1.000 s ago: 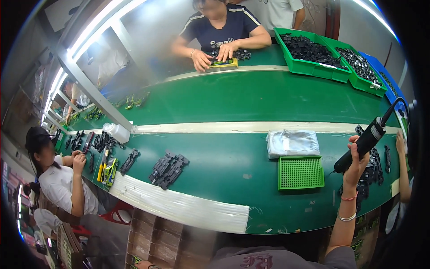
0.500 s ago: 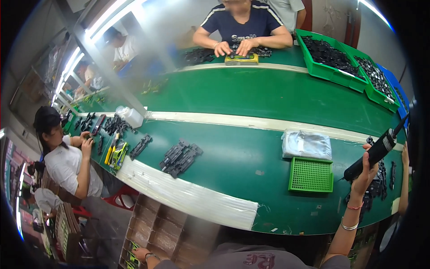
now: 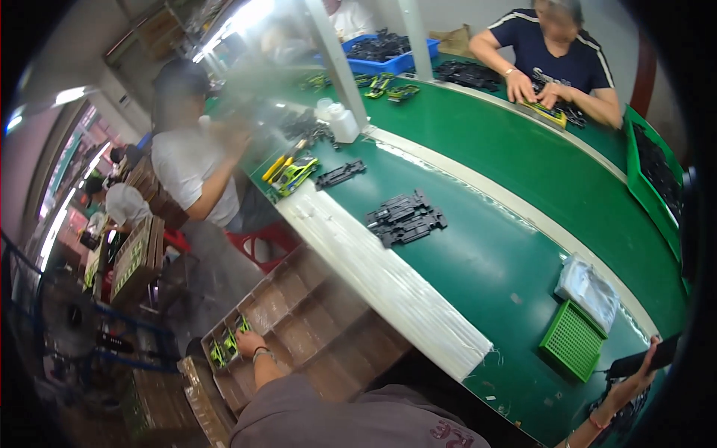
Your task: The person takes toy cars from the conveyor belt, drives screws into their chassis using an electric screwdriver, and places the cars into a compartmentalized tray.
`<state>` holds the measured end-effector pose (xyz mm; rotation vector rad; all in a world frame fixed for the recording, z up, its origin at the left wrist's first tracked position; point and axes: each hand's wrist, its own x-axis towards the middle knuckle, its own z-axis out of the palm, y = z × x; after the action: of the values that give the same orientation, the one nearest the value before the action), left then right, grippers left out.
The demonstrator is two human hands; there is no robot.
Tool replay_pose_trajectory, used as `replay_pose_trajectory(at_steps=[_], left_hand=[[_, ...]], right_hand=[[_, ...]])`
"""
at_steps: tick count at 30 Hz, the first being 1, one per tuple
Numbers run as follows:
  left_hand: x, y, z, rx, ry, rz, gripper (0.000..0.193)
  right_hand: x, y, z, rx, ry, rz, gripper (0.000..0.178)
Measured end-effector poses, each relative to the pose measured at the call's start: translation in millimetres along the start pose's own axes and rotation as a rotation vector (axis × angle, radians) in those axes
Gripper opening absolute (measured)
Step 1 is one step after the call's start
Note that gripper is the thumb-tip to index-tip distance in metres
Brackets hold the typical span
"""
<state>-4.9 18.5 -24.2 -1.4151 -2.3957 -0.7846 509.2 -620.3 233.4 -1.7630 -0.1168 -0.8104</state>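
Observation:
My left hand (image 3: pixel 249 343) is down in a partitioned brown cardboard box (image 3: pixel 295 337), its fingers closed round a yellow-green toy car (image 3: pixel 243 325). Beside it in the same corner compartment lies another yellow-green toy car (image 3: pixel 222 351). At the right edge, my right hand (image 3: pixel 631 385) grips a black electric screwdriver (image 3: pixel 663 354) above the green table. Dark parts lie beneath that hand, partly hidden by it. A small pile of black toy-car chassis (image 3: pixel 407 218) rests mid-table, with a single chassis (image 3: pixel 340 173) to its left.
A green perforated basket (image 3: pixel 571 340) and a pale blue plastic bag (image 3: pixel 587 291) lie near my right hand. White sheeting (image 3: pixel 373 276) covers the table edge above the box. One co-worker (image 3: pixel 198 164) sits at the left; another (image 3: pixel 556 63) works across the table. A white bottle (image 3: pixel 343 123) stands by a post.
My view has swung left, bringing more of the cardboard box into sight. My left hand remains in the box at the toy cars; my right hand still holds the screwdriver, now lower in view.

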Motion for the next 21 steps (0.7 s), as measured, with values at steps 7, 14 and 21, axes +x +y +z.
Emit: replay_pose_trajectory(at_steps=[7,14,21], left_hand=[[-1,-4,-10,0.019,0.037,0.0,0.027],[0,-1,3,0.015,-0.067,-0.03,0.029],[6,-10,0,0.033,-0.097,-0.05,0.03]], right_hand=[[-1,-6,9,-0.045,0.008,0.02,0.034],[0,-3,-1,-0.026,0.025,0.03,0.034],[-5,-19,14,0.053,0.016,0.041,0.031]])
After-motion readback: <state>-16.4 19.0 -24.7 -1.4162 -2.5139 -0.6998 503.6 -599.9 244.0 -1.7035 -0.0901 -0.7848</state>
